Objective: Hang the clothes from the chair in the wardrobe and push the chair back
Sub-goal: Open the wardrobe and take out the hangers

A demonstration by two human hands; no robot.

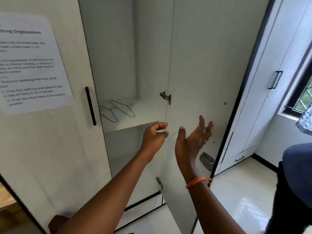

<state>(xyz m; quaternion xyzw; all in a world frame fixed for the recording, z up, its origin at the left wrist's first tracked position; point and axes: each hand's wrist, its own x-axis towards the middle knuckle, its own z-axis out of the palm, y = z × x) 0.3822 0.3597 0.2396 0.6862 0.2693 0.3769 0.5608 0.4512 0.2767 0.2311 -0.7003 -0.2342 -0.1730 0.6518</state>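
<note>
A blurred printed sheet (pixel 32 65) taped to the closed wardrobe door (pixel 50 149) reads partly "Organization".

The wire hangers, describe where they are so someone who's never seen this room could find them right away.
Start at the white wardrobe whose right-hand door stands open. Inside, look at the shelf level with the black handle of the closed left door. The wire hangers lie flat there in a loose pile, thin bare metal, the only things on that shelf.
</note>
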